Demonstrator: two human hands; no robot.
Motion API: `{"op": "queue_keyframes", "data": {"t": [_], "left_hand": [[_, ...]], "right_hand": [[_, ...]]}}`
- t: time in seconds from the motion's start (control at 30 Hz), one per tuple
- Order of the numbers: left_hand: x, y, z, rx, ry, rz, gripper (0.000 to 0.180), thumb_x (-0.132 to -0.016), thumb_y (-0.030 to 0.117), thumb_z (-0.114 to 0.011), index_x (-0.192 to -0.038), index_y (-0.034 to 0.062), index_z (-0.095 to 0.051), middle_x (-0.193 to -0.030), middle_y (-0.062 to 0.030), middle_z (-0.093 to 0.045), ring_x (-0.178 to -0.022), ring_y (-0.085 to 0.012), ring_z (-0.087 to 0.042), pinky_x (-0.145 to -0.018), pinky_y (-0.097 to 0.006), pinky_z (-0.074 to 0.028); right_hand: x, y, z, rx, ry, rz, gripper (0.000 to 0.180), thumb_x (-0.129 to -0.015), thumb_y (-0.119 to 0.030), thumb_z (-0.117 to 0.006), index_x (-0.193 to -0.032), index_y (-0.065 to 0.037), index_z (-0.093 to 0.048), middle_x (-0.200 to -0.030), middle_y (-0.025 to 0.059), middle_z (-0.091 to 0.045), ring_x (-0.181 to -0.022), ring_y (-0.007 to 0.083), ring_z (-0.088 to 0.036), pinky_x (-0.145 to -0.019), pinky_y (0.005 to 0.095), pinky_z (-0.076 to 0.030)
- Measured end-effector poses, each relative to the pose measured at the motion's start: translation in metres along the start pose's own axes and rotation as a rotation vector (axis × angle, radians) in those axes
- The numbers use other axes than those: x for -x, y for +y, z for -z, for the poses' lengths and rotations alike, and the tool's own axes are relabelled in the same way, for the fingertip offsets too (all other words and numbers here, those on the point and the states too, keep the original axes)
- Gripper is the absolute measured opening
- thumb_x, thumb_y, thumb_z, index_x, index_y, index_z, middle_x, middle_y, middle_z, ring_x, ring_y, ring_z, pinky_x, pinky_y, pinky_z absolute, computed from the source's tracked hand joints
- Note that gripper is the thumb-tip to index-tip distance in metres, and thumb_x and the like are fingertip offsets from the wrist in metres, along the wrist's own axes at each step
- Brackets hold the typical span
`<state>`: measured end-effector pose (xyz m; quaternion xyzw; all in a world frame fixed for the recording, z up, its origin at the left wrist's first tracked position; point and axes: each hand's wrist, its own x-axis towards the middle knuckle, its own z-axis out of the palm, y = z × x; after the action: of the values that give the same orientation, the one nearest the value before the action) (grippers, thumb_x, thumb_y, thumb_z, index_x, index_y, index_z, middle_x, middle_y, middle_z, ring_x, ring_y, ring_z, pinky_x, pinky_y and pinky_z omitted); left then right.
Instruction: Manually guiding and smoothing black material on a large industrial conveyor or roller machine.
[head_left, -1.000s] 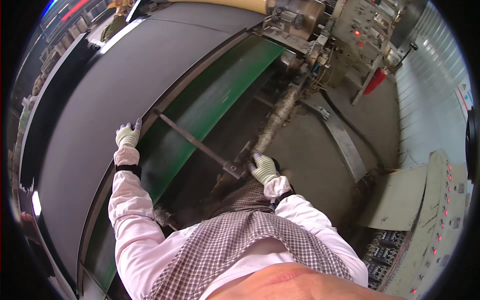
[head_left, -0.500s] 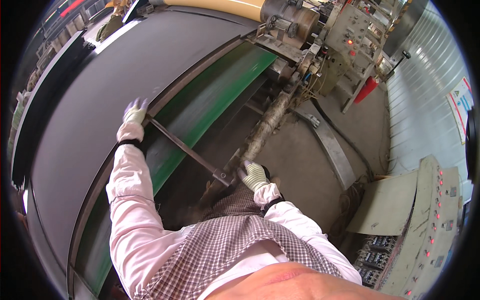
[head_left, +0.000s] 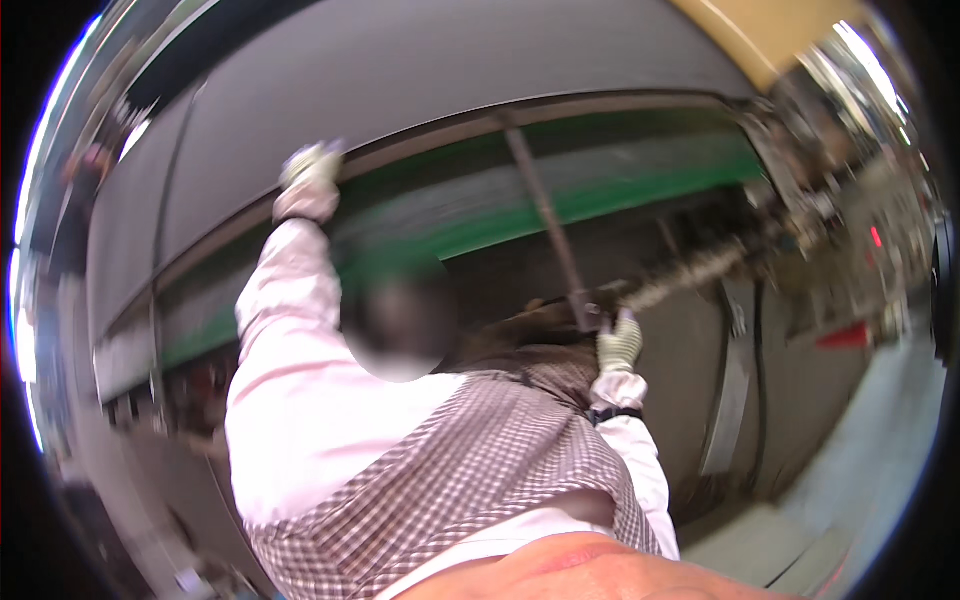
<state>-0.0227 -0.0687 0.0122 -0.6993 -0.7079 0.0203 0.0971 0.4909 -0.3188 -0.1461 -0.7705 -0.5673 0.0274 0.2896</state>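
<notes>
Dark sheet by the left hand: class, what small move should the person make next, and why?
Perhaps rest the left hand lightly on the dark sheet along its near edge: that gloved hand is at this edge, while the right hand is away from the sheet, near the metal bar's lower end. Blur hides whether the left hand touches.

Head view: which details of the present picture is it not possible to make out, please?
All in the head view:
Cream-gloved left hand: motion blur; contact with the smooth dark-grey sheet unclear.
Cream-gloved right hand: fingertips blurred; grip unclear.
Beige control panel with red light: its controls blurred.
Tan-yellow roll: cut off by upper edge.
</notes>
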Motion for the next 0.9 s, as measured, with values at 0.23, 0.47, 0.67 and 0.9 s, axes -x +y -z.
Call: {"op": "queue_keyframes", "data": {"t": [0.23,0.47,0.67,0.9], "left_hand": [[-0.062,0.074,0.009,0.265,-0.135,0.145,0.059,-0.092,0.059,-0.038,-0.120,0.0129,-0.063,-0.127,-0.0137,-0.058,-0.120,-0.0326,-0.052,-0.101,-0.045,-0.041],[-0.053,-0.003,-0.020,0.297,0.054,0.309,0.066,-0.087,0.062,-0.046,-0.134,0.0166,-0.051,-0.140,-0.0115,-0.047,-0.132,-0.0300,-0.040,-0.107,-0.049,-0.030],[-0.010,-0.140,-0.039,0.187,-0.104,0.738,0.074,-0.087,0.063,-0.047,-0.144,0.0173,-0.038,-0.150,-0.0147,-0.032,-0.140,-0.0319,-0.026,-0.112,-0.049,-0.021],[-0.037,-0.109,-0.054,0.149,-0.282,0.514,0.076,-0.087,0.069,-0.038,-0.145,0.0197,-0.036,-0.152,-0.0094,-0.031,-0.137,-0.0314,-0.032,-0.113,-0.043,-0.027]], "right_hand": [[0.007,0.018,-0.013,0.061,-0.020,-0.064,0.040,-0.084,-0.030,-0.064,-0.105,0.004,-0.058,-0.097,0.0272,-0.062,-0.088,0.0454,-0.059,-0.077,0.0506,-0.047],[0.014,0.030,-0.017,0.156,0.006,-0.046,0.040,-0.084,-0.019,-0.062,-0.115,0.006,-0.057,-0.106,0.0274,-0.062,-0.097,0.0427,-0.060,-0.087,0.0446,-0.047],[0.010,0.022,-0.014,0.113,-0.016,-0.031,0.038,-0.084,-0.023,-0.063,-0.108,0.006,-0.058,-0.099,0.0271,-0.061,-0.089,0.0430,-0.060,-0.080,0.0451,-0.048],[0.006,0.015,-0.013,0.040,-0.037,-0.099,0.048,-0.083,-0.039,-0.067,-0.103,0.004,-0.060,-0.091,0.0254,-0.062,-0.085,0.0428,-0.060,-0.077,0.0462,-0.047]]}}
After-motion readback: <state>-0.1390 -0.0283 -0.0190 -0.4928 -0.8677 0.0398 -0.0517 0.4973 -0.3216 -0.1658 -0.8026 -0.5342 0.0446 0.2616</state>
